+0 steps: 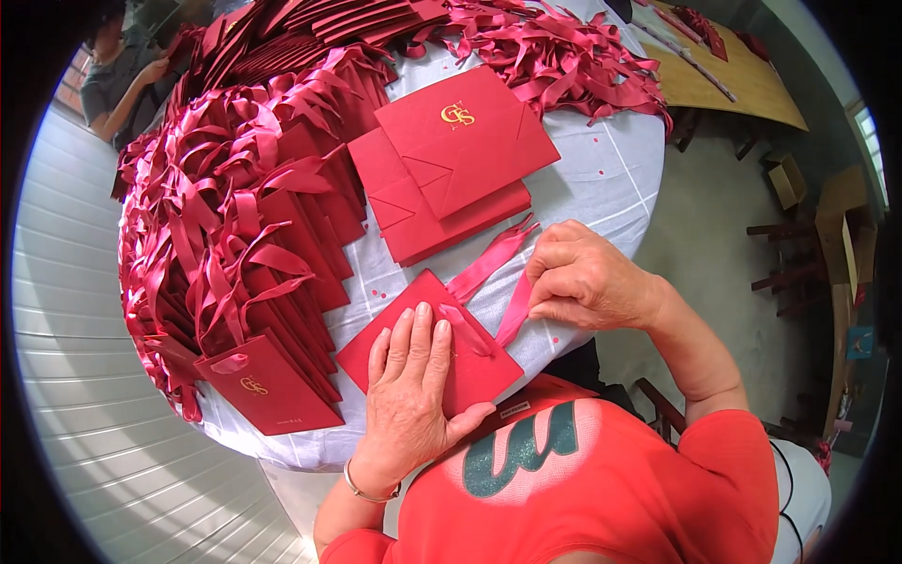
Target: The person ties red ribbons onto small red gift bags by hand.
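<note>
A small red paper gift bag [487,376] lies flat and angled on the white-covered table in front of me. My left hand [410,395] rests on it with fingers stretched out, pressing its left part. A pink ribbon [512,308] is threaded through the bag's top edge. My right hand [594,280] pinches one length of that ribbon at the table's right edge. Another ribbon length [489,265] extends up and right from the bag. Just beyond lies a small stack of flat red bags [470,150] with gold lettering and no ribbons showing.
Rows of red bags with ribbon handles [272,399] fill the table's left side. Loose ribbons [564,70] are heaped at the far edge, beside more flat bags [310,33]. A person [127,80] is at the far left. A wooden table [723,80] stands far right.
</note>
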### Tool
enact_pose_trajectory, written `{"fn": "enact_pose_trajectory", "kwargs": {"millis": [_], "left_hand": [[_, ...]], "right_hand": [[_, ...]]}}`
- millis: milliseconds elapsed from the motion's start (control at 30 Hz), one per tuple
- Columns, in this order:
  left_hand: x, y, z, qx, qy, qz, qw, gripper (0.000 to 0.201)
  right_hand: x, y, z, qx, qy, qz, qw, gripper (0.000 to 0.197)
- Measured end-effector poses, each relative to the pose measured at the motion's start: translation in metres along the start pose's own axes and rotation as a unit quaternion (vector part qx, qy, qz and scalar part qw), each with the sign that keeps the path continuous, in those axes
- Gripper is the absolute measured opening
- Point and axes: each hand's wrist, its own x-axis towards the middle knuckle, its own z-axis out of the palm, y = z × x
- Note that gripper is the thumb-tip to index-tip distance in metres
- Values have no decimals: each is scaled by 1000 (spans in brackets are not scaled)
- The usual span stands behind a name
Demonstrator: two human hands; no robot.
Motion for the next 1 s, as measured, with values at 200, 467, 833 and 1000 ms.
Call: {"fn": "enact_pose_trajectory", "kwargs": {"millis": [200, 467, 833, 1000], "left_hand": [[-3, -1, 3, -6, 1, -3, 1000, 99], [-3, 0, 1, -28, 10, -3, 1000, 90], [2, 4, -5, 14, -16, 0, 1000, 82], [2, 4, -5, 6, -14, 8, 1000, 81]], "right_hand": [[0, 7, -7, -28, 9, 7, 1000, 14], [-27, 15, -36, -13, 165, 174, 971, 29], [-17, -7, -17, -45, 53, 67, 995, 24], [-21, 4, -16, -75, 48, 60, 994, 19]]}}
